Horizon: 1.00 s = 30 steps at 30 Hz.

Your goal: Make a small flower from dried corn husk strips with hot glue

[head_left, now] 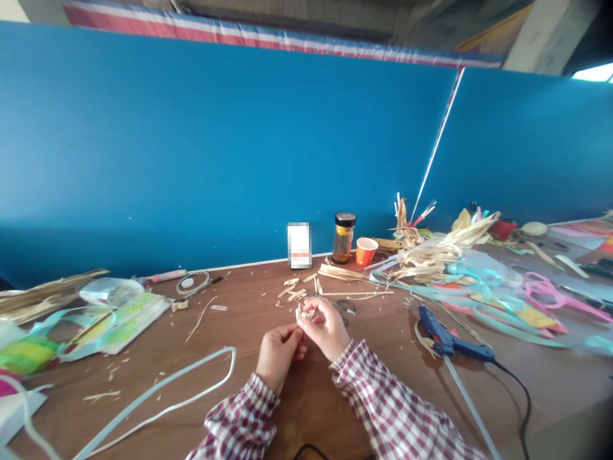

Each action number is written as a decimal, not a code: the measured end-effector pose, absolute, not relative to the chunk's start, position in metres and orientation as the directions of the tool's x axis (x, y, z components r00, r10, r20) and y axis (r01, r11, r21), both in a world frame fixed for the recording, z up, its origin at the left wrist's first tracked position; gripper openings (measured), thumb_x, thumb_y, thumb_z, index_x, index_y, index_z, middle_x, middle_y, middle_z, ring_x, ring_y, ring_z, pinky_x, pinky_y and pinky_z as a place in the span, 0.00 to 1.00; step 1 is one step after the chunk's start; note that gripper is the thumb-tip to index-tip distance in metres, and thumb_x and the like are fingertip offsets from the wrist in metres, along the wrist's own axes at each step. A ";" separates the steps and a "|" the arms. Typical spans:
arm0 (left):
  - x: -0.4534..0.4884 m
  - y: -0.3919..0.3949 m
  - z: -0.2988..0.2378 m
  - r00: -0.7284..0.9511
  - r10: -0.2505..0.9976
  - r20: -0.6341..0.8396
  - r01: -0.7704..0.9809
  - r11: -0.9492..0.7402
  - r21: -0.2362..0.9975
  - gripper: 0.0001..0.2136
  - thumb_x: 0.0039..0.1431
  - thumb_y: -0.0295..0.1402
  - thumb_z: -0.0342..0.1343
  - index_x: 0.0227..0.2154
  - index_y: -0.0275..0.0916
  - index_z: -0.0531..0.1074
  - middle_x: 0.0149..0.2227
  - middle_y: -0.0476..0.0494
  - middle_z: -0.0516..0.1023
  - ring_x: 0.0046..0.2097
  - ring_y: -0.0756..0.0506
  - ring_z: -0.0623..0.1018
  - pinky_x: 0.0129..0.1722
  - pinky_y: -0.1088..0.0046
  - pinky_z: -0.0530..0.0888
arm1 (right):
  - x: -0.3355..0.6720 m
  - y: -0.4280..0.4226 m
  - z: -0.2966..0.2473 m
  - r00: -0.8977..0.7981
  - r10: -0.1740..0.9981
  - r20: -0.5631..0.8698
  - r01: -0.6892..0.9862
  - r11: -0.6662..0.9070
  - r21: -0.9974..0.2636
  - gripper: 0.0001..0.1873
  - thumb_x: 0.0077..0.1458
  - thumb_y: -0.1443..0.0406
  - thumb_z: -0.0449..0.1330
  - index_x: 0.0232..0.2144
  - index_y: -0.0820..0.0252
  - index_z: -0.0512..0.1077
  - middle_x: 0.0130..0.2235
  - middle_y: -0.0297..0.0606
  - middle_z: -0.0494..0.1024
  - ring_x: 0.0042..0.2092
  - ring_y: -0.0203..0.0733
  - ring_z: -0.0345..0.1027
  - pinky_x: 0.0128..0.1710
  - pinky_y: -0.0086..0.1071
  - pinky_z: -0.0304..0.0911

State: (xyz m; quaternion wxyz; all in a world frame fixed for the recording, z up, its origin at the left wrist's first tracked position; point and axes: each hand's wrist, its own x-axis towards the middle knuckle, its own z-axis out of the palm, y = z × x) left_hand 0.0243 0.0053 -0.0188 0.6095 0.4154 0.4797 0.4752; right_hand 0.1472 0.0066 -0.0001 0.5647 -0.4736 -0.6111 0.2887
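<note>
A brown wood-grain table [215, 377] is spreading beneath two forearms, their red-and-white checked cotton sleeves [397, 409] slanting inward. The right hand [328, 326] is arching over, thumb and fingers pinching together; the left hand [280, 351] is curling just below and beside it, its thumb pressing on its fingers. A small, pale, straw-coloured strip [300, 315] is standing between their fingertips — both hands gripping it, the left at its lower end.
</note>
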 end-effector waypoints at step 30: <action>0.027 0.002 -0.014 0.115 0.983 -0.145 -0.237 0.169 0.957 0.15 0.40 0.38 0.64 0.30 0.33 0.77 0.22 0.49 0.75 0.21 0.54 0.71 0.21 0.81 0.70 | 0.144 0.002 -0.003 0.126 0.826 0.549 0.441 0.449 -0.777 0.03 0.50 0.70 0.55 0.28 0.58 0.66 0.30 0.34 0.71 0.28 0.35 0.64 0.28 0.28 0.62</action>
